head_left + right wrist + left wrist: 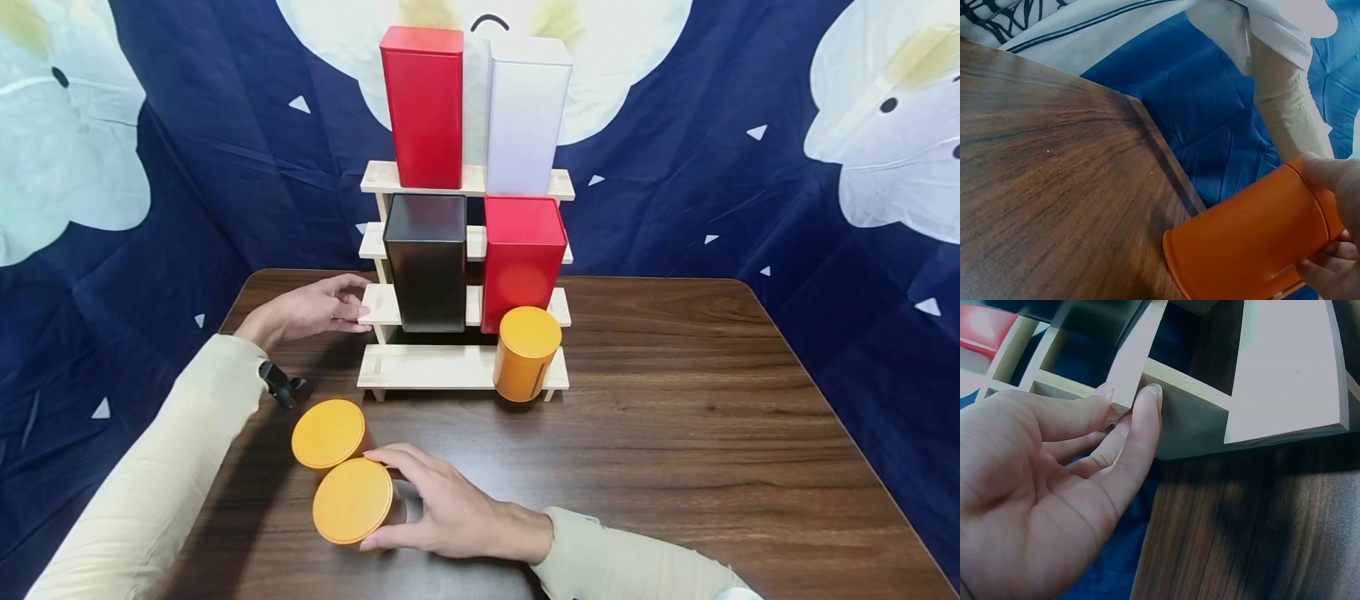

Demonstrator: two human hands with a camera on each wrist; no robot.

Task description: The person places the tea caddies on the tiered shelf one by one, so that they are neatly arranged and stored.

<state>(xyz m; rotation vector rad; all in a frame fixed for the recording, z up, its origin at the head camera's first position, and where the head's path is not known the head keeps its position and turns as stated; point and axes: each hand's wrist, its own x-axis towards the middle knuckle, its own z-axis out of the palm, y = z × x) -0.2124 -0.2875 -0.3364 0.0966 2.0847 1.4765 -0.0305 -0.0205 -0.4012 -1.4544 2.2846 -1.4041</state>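
Note:
My left hand [315,310] is at the left side of a pale wooden tiered rack [427,367]. In the left wrist view, its thumb and fingers pinch the end of a shelf board [1134,365]. Near the front of the table, my right hand [457,510] grips an orange round canister [352,502] around its upper part, thumb on the near side and fingers on the far side. The right wrist view shows this canister [1247,237] with its base at the tabletop. A second orange canister [327,433] stands right behind it.
On the rack stand a red tin [423,108] and a white tin [528,117] on top, with a black tin [427,267] and another red tin [522,258] lower down. A third orange canister [527,358] is on the bottom shelf's right. Blue patterned cloth [645,217] surrounds the wooden table [675,417].

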